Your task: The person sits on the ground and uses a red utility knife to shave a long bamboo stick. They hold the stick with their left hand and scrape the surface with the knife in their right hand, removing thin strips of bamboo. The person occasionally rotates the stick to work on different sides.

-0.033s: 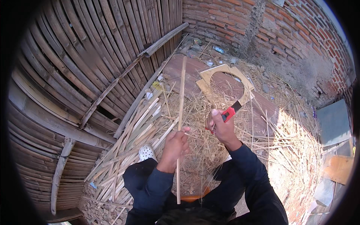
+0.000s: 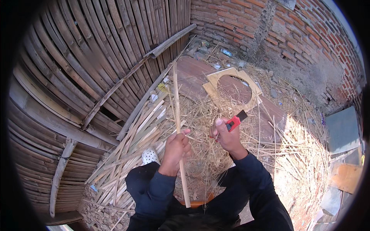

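Note:
My left hand [image 2: 175,152] is closed around a long, thin bamboo strip [image 2: 177,100]. The strip stands nearly lengthwise before me, its far end leaning slightly left and its near end between my knees. To the right, apart from the strip, my right hand [image 2: 230,141] grips a red utility knife [image 2: 233,123]. Its dark, wide blade points up and to the right, away from the strip. Curly bamboo shavings [image 2: 204,154] lie thick on the ground below both hands.
Split bamboo strips [image 2: 127,161] are piled at left by a white perforated clog [image 2: 150,156]. A board with a round hole [image 2: 211,90] rests on a brown panel [image 2: 189,77] ahead. A bamboo wall [image 2: 77,69] bounds the left, a brick wall [image 2: 239,23] the far side. Grey sheet [image 2: 342,131] at right.
The strip's far end has swung left and its near end slightly right. My left hand has shifted a little left, and my right hand with the knife has moved slightly nearer to me.

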`<action>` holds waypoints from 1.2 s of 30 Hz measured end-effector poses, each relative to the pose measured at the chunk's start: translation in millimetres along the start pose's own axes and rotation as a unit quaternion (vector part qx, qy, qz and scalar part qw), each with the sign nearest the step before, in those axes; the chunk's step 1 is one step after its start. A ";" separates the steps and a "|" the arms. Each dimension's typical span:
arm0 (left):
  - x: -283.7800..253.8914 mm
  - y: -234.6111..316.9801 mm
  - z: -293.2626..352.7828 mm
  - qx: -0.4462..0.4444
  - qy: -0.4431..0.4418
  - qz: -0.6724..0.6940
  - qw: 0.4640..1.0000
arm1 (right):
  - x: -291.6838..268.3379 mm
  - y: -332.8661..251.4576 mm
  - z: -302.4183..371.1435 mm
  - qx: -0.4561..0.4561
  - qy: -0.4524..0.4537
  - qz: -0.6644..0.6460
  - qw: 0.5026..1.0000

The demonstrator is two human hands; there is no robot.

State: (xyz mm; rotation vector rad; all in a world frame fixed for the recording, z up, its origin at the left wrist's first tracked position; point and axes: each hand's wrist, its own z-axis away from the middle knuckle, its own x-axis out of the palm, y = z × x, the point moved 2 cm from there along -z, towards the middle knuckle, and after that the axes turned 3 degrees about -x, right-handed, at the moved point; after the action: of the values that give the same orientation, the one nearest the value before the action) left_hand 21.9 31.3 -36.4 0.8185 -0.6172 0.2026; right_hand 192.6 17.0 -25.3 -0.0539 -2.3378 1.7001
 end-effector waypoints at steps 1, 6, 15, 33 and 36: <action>-1.8 5.5 3.8 0.024 0.018 -0.003 1.000 | 1.8 -2.7 3.6 -0.007 -0.024 0.041 0.999; 1.2 8.5 28.1 0.119 -0.065 -0.194 0.972 | -50.3 18.3 -37.4 0.069 -0.034 0.422 0.903; -1.1 -5.5 33.4 0.169 -0.113 -0.350 0.914 | -26.6 10.4 -27.1 0.030 0.050 0.122 0.991; -43.6 40.3 44.0 0.327 -0.134 -0.161 0.922 | -56.1 47.7 -29.0 0.234 0.216 -0.377 0.870; -11.3 45.3 56.7 0.451 -0.105 -0.244 0.852 | -39.4 51.9 -18.1 0.250 0.200 -0.380 0.868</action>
State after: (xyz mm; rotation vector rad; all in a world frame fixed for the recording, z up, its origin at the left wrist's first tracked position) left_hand -29.9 21.0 14.6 1.9043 -0.4806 -0.0872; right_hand 228.8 43.5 -75.9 0.4927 -1.2899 1.5898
